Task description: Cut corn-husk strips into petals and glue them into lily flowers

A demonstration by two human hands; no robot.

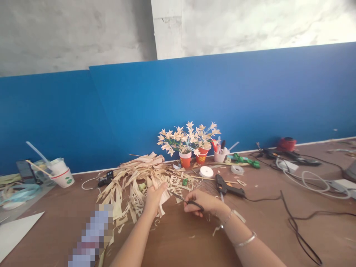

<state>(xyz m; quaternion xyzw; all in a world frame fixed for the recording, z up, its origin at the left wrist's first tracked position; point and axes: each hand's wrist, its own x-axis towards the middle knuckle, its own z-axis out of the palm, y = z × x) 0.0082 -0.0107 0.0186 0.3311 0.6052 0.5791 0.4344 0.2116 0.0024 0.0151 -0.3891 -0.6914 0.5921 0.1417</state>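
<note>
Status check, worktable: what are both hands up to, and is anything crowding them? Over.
Left hand holding pale strip. Right hand gripping scissors. Heaped dry strips crowd the left; glue gun lies near the right. Over.

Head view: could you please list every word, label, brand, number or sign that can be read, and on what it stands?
No text can be read with certainty.
Left red cup: yellow marks, too small and blurred to read.
Right red cup: yellow marks, likewise unreadable.
White cup: green marks, too blurred to read.
Pixelated patch: nothing legible.
</note>
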